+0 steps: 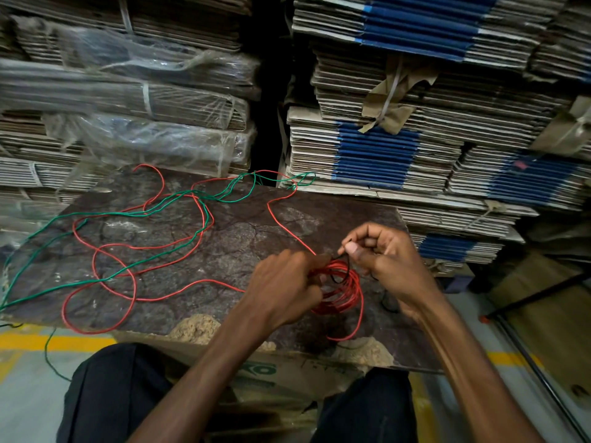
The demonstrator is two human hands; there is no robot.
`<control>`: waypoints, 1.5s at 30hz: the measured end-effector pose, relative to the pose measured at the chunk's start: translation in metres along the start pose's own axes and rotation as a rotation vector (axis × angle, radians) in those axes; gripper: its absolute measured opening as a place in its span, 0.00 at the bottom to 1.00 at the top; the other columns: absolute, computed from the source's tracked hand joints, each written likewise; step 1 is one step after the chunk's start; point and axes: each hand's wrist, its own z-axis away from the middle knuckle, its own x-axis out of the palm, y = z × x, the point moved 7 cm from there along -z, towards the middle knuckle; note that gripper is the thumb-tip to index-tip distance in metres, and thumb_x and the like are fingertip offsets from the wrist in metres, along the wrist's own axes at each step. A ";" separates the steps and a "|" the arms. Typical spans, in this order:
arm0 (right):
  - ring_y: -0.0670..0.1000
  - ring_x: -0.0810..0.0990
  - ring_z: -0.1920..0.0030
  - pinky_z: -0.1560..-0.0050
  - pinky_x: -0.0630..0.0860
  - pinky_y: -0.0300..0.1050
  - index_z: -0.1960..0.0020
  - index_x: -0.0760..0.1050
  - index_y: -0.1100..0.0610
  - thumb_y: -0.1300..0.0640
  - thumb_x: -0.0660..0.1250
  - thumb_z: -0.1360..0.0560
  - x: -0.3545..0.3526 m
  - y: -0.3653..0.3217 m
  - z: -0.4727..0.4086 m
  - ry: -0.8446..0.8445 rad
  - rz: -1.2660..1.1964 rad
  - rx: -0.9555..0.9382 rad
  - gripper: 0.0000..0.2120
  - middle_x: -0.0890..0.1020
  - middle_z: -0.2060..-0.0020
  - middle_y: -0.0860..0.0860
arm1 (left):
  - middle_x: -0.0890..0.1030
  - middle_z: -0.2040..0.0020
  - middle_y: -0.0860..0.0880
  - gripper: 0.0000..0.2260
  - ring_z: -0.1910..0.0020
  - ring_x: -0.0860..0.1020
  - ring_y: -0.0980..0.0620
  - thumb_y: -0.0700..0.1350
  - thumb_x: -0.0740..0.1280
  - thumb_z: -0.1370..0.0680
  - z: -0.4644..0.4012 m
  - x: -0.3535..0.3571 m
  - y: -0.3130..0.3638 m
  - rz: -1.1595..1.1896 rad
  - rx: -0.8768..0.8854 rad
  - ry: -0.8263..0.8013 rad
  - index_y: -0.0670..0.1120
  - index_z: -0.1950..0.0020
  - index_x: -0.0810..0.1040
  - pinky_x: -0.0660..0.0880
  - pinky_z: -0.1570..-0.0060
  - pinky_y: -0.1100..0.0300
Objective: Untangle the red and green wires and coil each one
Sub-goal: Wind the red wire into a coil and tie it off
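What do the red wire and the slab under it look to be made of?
Red wire: likely plastic-insulated, smooth with a slight sheen, holding springy loops. Slab: seemingly stone or marble, dark and mottled with pale veins, crumbly tan at the chipped near edge.

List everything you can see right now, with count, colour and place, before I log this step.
red wire: one, red, loose loops across the slab, partly wound into a coil at the hands
green wire: one, green, crossing the red loops, trailing off the slab's left edge
thin black tie: one, black, over the coil's top
slab: one, dark mottled brown, work surface on a cardboard box
flattened carton stacks: several, brown and blue, behind the slab
floor line: yellow, lower left
left hand: grips the coil
right hand: pinches the black tie
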 end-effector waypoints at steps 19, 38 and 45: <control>0.43 0.78 0.67 0.61 0.73 0.33 0.56 0.75 0.59 0.71 0.63 0.23 0.000 -0.016 -0.003 0.115 0.129 -0.173 0.09 0.80 0.68 0.52 | 0.82 0.49 0.44 0.14 0.45 0.77 0.41 0.51 0.64 0.24 0.003 -0.010 0.001 0.019 0.006 0.048 0.57 0.39 0.77 0.69 0.56 0.53; 0.45 0.79 0.63 0.60 0.75 0.35 0.58 0.78 0.57 0.69 0.74 0.30 0.008 -0.009 -0.004 -0.035 0.001 -0.097 0.09 0.82 0.64 0.49 | 0.80 0.59 0.44 0.08 0.53 0.77 0.38 0.50 0.63 0.26 -0.001 -0.017 -0.011 0.102 -0.030 0.117 0.55 0.48 0.75 0.64 0.62 0.54; 0.48 0.78 0.60 0.67 0.75 0.38 0.51 0.72 0.55 0.61 0.72 0.28 0.003 -0.006 -0.006 -0.006 -0.077 -0.060 0.10 0.81 0.62 0.53 | 0.81 0.52 0.42 0.10 0.49 0.77 0.39 0.50 0.64 0.25 0.001 -0.012 -0.014 0.021 -0.034 0.098 0.52 0.45 0.78 0.62 0.60 0.55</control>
